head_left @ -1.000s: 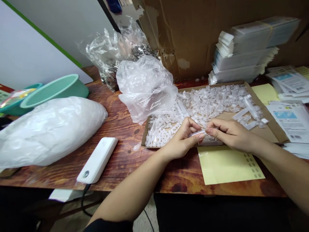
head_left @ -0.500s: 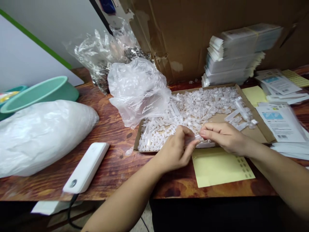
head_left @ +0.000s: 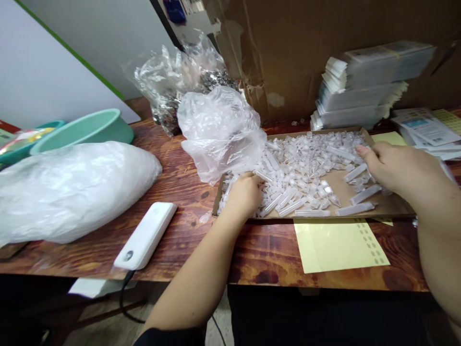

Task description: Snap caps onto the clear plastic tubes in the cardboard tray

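A shallow cardboard tray [head_left: 391, 207] on the wooden table holds several small clear plastic tubes [head_left: 302, 161] and caps. My left hand [head_left: 244, 194] reaches into the tray's left end, knuckles up, fingers curled down among the tubes; what they hold is hidden. My right hand [head_left: 396, 168] lies over the tray's right end, fingers bent, fingertips on the tubes at the far right. A few longer tubes [head_left: 355, 209] lie along the tray's near edge.
A yellow sticker sheet [head_left: 338, 245] lies in front of the tray. A crumpled clear bag [head_left: 219, 132] overlaps the tray's left corner. A white power bank [head_left: 146, 235], a big white bag [head_left: 72, 190], green bowls [head_left: 84, 132], stacked packets [head_left: 367, 84] and papers [head_left: 428, 129] surround it.
My hands were together at the tray's near edge, pinching one tube. They have parted: the left went to the tray's left end, the right to its far right.
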`<state>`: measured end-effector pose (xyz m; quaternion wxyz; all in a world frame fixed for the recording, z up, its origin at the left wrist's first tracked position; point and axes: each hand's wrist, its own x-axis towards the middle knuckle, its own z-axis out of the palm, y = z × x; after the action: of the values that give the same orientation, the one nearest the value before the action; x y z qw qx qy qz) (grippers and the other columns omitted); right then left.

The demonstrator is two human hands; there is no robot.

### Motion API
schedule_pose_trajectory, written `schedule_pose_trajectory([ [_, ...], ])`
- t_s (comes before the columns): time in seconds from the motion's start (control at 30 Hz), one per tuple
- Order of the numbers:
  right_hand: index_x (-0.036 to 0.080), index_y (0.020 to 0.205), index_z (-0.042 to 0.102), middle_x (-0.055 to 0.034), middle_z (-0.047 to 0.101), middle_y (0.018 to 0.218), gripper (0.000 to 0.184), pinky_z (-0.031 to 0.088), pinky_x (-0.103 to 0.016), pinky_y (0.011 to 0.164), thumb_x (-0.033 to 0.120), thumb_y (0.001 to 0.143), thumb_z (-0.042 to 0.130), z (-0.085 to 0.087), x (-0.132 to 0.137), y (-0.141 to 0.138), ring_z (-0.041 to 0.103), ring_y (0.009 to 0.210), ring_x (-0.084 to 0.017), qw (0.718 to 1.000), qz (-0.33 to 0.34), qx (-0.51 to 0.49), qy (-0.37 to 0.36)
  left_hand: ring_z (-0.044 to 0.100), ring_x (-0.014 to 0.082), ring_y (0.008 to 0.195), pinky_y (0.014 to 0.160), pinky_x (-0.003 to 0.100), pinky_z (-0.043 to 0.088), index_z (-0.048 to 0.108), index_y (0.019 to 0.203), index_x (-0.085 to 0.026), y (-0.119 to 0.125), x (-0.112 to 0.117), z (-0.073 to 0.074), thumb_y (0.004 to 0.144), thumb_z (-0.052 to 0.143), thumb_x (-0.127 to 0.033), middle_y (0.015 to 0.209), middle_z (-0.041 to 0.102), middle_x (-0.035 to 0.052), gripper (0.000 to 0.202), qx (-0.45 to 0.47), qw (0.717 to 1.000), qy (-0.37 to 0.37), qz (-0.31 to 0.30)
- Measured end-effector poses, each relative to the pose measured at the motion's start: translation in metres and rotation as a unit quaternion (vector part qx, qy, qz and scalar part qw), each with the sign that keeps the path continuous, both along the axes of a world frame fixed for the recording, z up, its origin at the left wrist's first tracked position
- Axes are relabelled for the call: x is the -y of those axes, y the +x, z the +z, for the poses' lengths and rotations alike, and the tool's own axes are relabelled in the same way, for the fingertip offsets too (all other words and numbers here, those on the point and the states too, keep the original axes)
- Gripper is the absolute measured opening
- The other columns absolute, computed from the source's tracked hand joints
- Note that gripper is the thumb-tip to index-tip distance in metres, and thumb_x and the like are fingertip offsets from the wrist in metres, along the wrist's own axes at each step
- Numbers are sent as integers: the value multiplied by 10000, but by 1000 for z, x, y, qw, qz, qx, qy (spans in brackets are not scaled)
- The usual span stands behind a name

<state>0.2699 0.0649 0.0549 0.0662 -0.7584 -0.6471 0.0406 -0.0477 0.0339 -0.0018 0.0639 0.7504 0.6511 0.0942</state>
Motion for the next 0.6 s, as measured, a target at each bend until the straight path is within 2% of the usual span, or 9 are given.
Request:
schedule_pose_trajectory([
  [0.07,248,759,509,-71,518,676,452,270,-357,623,622,998,426,-1,4,-16,355,580,-188,997,62,-22,29,704,268,957,894,359,524,801,926,-188,-2,0,0,883,557,-81,989,739,124,270,1,1000,-6,2],
  [0.13,245,735,484,-62,559,685,398,280,-334,610,560,976,519,-2,2,-37,418,585,-190,987,156,-42,12,705,261,942,882,350,521,800,900,-185,-4,-2,-1,867,554,-53,981,744,123,281,1,1000,-10,8],
  [0.23,232,803,558,-82,646,760,297,308,-334,602,474,974,544,-3,-11,-79,519,627,-213,958,285,-23,-14,704,268,945,880,357,520,790,912,-171,-7,-3,-4,882,562,-68,983,748,134,252,10,1000,-5,21],
  [0.3,214,954,633,-124,717,923,246,375,-353,650,416,998,500,-4,-26,-111,627,775,-263,945,327,-17,-10,701,273,961,892,365,521,774,931,-166,-6,-3,-4,894,579,-95,1003,745,138,211,15,1000,4,25],
  [0.37,185,1150,654,-169,737,1134,304,446,-375,756,392,1009,480,-9,-41,-142,679,993,-316,944,326,-34,-15,697,275,974,908,371,523,752,927,-165,-4,-3,-2,894,592,-113,1006,735,137,171,16,999,16,24],
  [0.43,137,1280,636,-218,712,1263,384,477,-390,829,354,981,533,-15,-55,-169,679,1112,-349,951,303,-42,-40,694,272,971,916,374,525,730,915,-166,-2,-1,1,886,595,-120,993,727,132,146,23,999,26,22],
  [0.53,89,1263,671,-252,722,1243,406,500,-385,848,257,895,630,-22,-69,-190,698,1114,-359,958,273,-40,-76,679,243,875,862,364,527,702,895,-177,-1,1,6,863,596,-128,941,720,106,121,56,997,44,22],
  [0.6,123,1172,710,-222,747,1190,318,507,-365,843,258,896,628,-21,-71,-186,707,1087,-337,959,269,-41,-81,648,210,780,801,343,517,685,854,-192,-1,2,7,831,607,-126,864,709,68,105,104,992,65,13],
])
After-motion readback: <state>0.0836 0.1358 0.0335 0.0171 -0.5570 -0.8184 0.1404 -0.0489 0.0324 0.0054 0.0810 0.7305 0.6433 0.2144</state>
